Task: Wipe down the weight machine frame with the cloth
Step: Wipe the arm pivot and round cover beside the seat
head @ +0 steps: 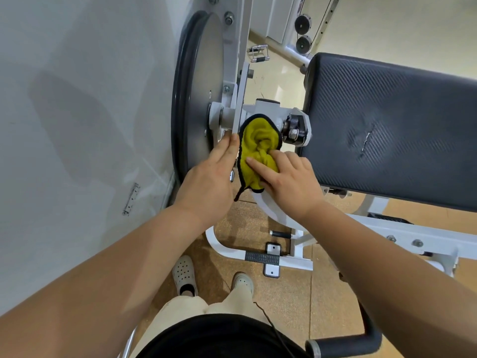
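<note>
At the pivot of the white weight machine frame (271, 210), between a big disc and a dark pad, the cloth (258, 135) sits draped over the painted metal, right under both hands

The right hand (291, 179) grips its lower half: the thumb lies flat across the fabric and the other fingers curl over the bunched middle, pressing it to the curved tube. The left hand (211, 174) is just beside the cloth's left edge, fingers straight and held together, their tips touching the thin flat bar (240, 99) that runs up from the pivot

The cloth is a mustard-yellow towel, fluffy and crumpled into soft folds, with black stitched edging; a loose black corner hangs off the bottom. Its upper edge lies close to a bolted bracket (296, 130) with dark nuts

The frame is glossy white steel, rounded below and boxy at the hub. The disc (204, 86) is smooth matte grey with a dark grooved rim. The pad (387, 120) is black vinyl with a fine woven pattern and a small tear. The floor (322, 293) is speckled tan, like cork
</note>
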